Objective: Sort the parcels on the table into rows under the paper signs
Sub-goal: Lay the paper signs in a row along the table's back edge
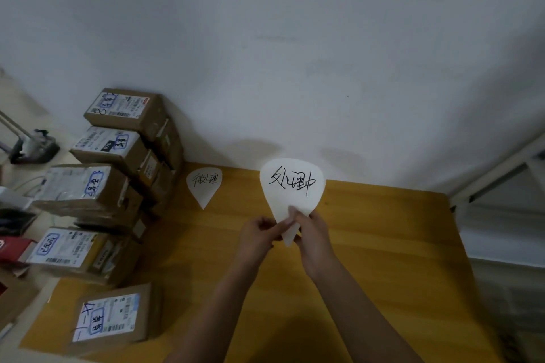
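Pinching the paper sign (pixel 290 186) by its narrow tip, your left hand (pixel 259 231) and right hand (pixel 314 234) aim its wide end at the wall. The parcels (pixel 97 183) sit stacked well left, nearer your left hand.

Bare left hand (pixel 259 233) and bare right hand (pixel 314 237) on bare, slender forearms.

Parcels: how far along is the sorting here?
Barely begun. One paper sign lies on the table by the wall. The left hand and right hand pinch a second sign by its lower tip, not yet laid down. The parcels sit stacked along the table's left side; none is in a row.
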